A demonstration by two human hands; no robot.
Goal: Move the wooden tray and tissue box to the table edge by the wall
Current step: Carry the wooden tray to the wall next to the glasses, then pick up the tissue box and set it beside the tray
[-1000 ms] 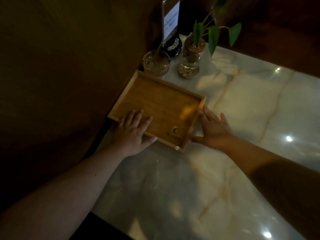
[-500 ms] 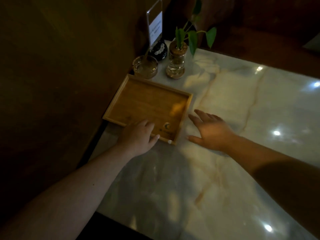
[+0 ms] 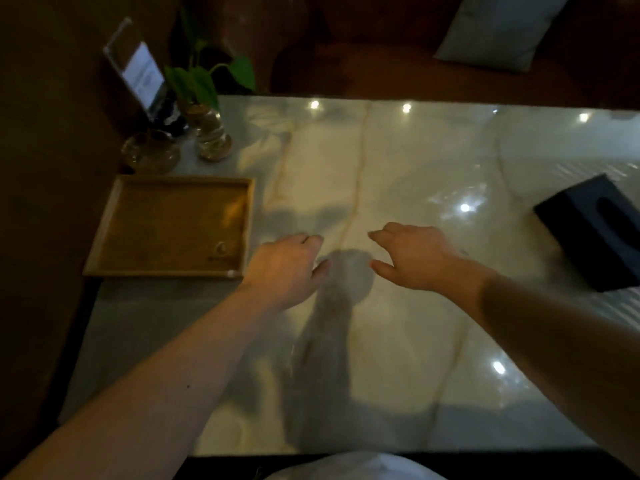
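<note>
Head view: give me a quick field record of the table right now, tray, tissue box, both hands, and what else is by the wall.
wooden tray: empty, flat on the marble table, at the edge by the wall
tissue box: dark, at far right of table, untouched
left hand: open, off the tray, just right of it
right hand: open, over mid-table, holding nothing
by the wall: sign holder, plant in glass vase, glass dish
task left: tissue box not yet moved
</note>
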